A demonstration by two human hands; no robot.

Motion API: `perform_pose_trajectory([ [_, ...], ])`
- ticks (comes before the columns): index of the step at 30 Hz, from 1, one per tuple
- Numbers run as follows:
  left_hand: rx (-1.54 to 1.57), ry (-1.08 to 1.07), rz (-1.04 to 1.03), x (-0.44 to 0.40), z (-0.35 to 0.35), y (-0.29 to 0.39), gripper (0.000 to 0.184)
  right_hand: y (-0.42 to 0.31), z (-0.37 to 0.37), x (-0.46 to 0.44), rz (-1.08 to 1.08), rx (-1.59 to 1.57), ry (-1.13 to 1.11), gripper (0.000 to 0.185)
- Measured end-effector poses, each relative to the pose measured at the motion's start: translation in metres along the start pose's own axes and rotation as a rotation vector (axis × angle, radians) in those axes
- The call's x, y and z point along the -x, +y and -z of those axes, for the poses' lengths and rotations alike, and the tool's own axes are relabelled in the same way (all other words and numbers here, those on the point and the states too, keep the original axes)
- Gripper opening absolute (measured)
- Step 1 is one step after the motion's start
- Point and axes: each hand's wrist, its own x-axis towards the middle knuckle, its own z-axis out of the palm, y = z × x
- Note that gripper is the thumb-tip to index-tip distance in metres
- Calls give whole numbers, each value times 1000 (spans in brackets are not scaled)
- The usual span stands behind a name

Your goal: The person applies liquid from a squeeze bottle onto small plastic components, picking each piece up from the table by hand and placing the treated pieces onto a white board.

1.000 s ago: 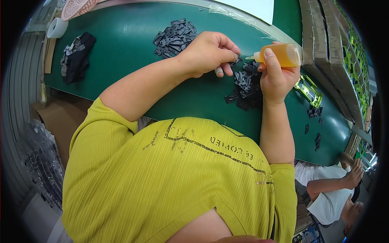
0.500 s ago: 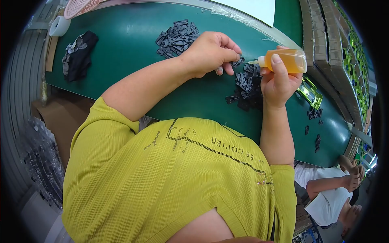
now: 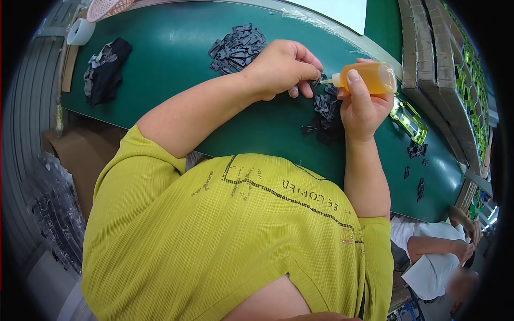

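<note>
My left hand (image 3: pixel 282 70) is closed, pinching a small black plastic part (image 3: pixel 317 81) between its fingertips. My right hand (image 3: pixel 366 107) is wrapped round a squeeze bottle (image 3: pixel 376 78) of amber liquid, lying on its side. The bottle's narrow nozzle points left and meets or nearly meets the black part; I cannot tell whether they touch. Just below the nozzle is a heap of black plastic parts (image 3: pixel 325 107), partly in shadow. Behind my left wrist spreads a larger pile of similar black parts (image 3: pixel 236 49).
A shiny green plastic piece (image 3: pixel 409 119) and scattered black bits (image 3: pixel 417 150) lie right on the green table (image 3: pixel 166 64). Dark cloth (image 3: pixel 106 72), a tape roll (image 3: pixel 80 32) and a pink basket (image 3: pixel 107 7) are at left. Cardboard trays (image 3: pixel 428 53) line the right; a co-worker (image 3: pixel 436 257) sits lower right.
My right hand has moved the bottle left, bringing its nozzle to the black part. My left hand keeps its pinch, shifting only slightly.
</note>
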Motion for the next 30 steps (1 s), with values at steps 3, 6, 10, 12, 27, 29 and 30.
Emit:
perform_pose_trajectory([
  [3, 3, 1, -1, 0, 0, 0, 25, 0, 0, 0, 4, 14, -2, 26],
  [6, 3, 3, -2, 0, 0, 0, 24, 0, -1, 0, 9, 15, -5, 25],
  [10, -5, 7, -13, -1, 0, -1, 24, 0, -2, 0, -2, 29, 0, 25],
  [12, -3, 3, -9, 0, 0, 0, 24, 0, -3, 0, 4, 38, -11, 25],
  [27, 67, 164, -140, -22, 28, 28, 23, -7, 12, -15, -84, -288, 164, 25],
  [29, -42, 308, -191, -43, 47, 41, 19, -7, 10, -14, -105, -281, 170, 25],
  [30, -49, 369, -262, -58, 57, 44, 17, -8, 9, -14, -100, -275, 168, 26],
])
